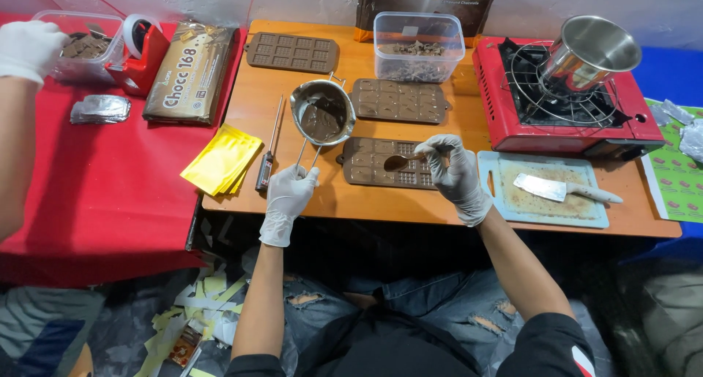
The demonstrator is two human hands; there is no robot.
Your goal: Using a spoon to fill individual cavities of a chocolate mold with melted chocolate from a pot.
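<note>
On the wooden tabletop [366, 201], your left hand [287, 194] grips the pot [322, 113] handle; your right hand [454, 170] holds a full spoon [399, 161] over the mould [388, 164]. A tilt may drip chocolate outside the cavities.

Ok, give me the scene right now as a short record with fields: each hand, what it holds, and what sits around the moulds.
left hand: gloved left hand grips the wire handle of the small pot with melted chocolate
right hand: gloved right hand holds a spoon of chocolate over the near mould
other moulds: one behind it, one at the far edge
right of moulds: cutting board with knife; red stove
left of pot: thermometer, yellow packets
</note>
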